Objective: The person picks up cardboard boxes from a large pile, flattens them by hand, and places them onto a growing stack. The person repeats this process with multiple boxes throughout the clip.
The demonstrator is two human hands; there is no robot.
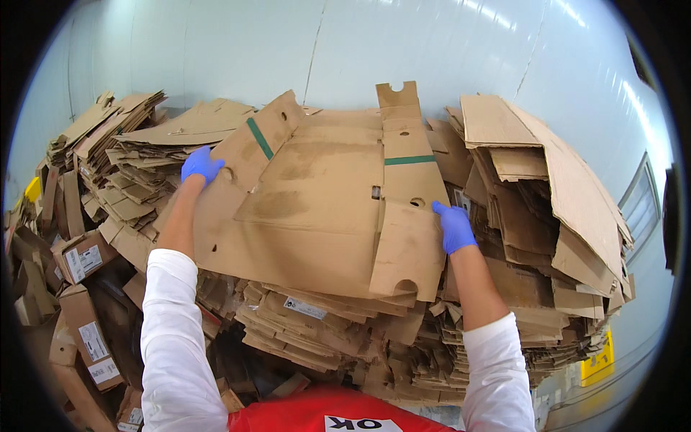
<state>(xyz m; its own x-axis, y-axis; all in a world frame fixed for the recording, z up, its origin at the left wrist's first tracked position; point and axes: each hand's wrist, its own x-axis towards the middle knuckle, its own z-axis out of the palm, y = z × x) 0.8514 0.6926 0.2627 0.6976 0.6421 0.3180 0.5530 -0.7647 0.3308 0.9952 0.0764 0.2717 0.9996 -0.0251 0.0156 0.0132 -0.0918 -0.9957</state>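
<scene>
A large flattened cardboard box point(309, 187) with green stripes and cut-out holes lies spread in front of me over stacked cardboard. Both hands wear blue gloves. My left hand point(201, 165) holds its left flap beside a hole, fingers curled on the board. My right hand point(451, 225) grips its right edge below another hole, the thumb on the top face and the other fingers mostly hidden. Beneath it, layers of flattened cardboard point(302, 335) show their torn, uneven edges.
Tall, leaning cardboard piles point(540, 187) stand at right and left point(129, 144). Jumbled boxes with labels point(79, 317) fill the lower left. A pale panelled wall point(345, 50) runs behind, with a window point(637, 205) at right. Yellow objects point(597, 360) show at the edges.
</scene>
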